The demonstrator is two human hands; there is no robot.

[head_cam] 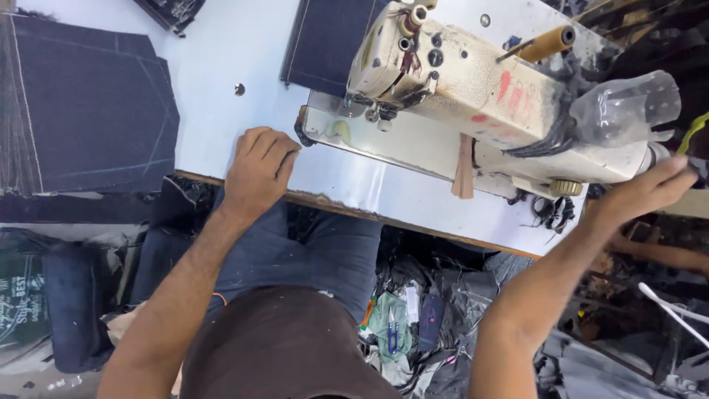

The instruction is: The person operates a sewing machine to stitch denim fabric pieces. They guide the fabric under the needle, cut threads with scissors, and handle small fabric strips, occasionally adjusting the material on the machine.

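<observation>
- At the counter's (214, 81) far left edge lies a stack of dark navy denim panels with pale chalk lines (88, 111), partly overhanging the near edge.
- Beyond it, at the far edge, the corner of another dark fabric piece (173, 11) shows.
- On the pale blue-white counter top, near its wooden front edge, rests the left hand (258, 170), palm down, fingers loosely curled onto the surface, gripping nothing; it sits just beside the machine's base plate.
- Behind that hand, a folded dark navy denim piece with a stitched edge (325, 41) lies at the far side, tucked partly under the machine head.
- Across the counter's middle to right stands a worn cream-coloured industrial sewing machine with red marks (473, 89); its shiny metal bed plate (384, 140) is bare under the needle end.
- A clear plastic bottle piece (628, 107) is fixed at the machine's right end, with a tan thread spool pin (546, 44) above it.
- Past the counter's right edge, the right hand (650, 188) reaches to the machine's right end, fingers extended against a dark object there; whether it grips anything I cannot tell.
- Below the front edge, on dark plastic by the person's lap, lie small blue-handled snips (394, 336).
</observation>
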